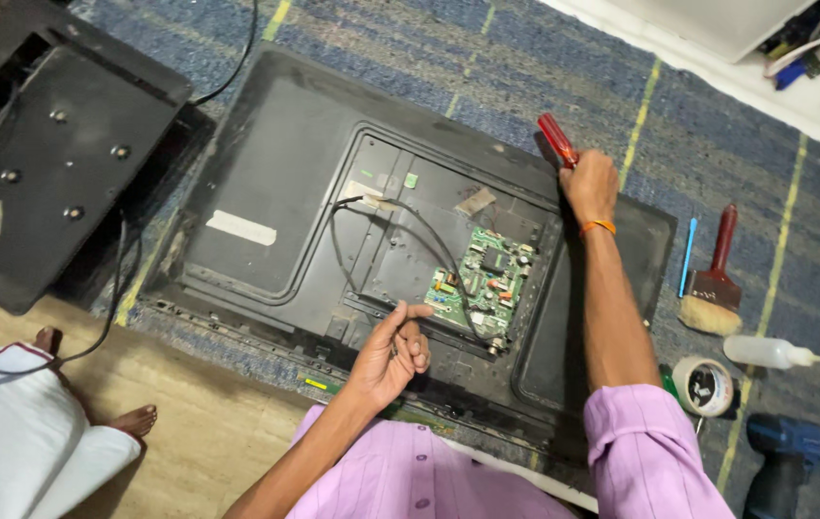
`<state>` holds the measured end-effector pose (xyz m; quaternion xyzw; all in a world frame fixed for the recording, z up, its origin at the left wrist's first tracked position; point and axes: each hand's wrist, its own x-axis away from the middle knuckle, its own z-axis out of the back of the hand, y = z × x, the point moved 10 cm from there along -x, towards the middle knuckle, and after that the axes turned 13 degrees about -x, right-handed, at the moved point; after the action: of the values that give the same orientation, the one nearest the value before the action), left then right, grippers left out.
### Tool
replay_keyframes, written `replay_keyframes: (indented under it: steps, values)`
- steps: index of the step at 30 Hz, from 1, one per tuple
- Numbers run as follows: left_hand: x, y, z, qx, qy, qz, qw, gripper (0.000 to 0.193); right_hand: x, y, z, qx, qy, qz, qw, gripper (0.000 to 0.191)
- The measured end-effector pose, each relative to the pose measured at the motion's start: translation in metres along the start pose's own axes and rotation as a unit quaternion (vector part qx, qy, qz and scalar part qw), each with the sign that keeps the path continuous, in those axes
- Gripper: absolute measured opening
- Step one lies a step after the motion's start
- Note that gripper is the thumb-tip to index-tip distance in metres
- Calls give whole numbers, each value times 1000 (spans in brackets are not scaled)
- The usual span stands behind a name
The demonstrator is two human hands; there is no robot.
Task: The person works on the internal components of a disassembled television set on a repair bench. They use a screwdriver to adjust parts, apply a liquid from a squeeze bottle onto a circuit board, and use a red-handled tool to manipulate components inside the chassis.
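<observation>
Scene: a person in a pink shirt works over a black flat-panel television back (266, 163) lying face down on a blue striped rug (525, 58)
Right hand: the right hand (591, 185), an orange band at the wrist, is closed in a fist on a red-handled screwdriver (557, 138) at the panel's 1 o'clock edge; the tool's tip is hidden behind the hand
Left hand: the left hand (391, 354) hovers at the panel's 6 o'clock side, thumb and forefinger out, the other fingers curled, gripping nothing
Board: a green circuit board (479, 284) sits in the opened recess near the panel's centre, just at 1 o'clock of the left hand, with a thin black cable (429, 240) looping across it
At 3 o'clock on the rug: a red-handled bristle brush (715, 279), a slim blue stick (687, 255), a clear squeeze bottle (766, 353), a roll of tape (705, 385) and a blue cordless drill (785, 457)
At 9 o'clock: a second black panel (45, 154), and a seated person's bare foot (133, 420) on the wooden floor
</observation>
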<state>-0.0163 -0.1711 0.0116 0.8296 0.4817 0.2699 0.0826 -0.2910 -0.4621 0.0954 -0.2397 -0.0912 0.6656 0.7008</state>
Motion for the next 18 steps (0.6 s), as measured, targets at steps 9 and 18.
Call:
replay_keyframes:
  steps: [9,18]
  values:
    - [3,9,-2,-11,-12,-12,1000,44,-6,8,-21,41,-46,0,998,37]
    - [29,20,2,-2,-12,-48,999,46,6,-4,-13,-14,-46,56,997,40]
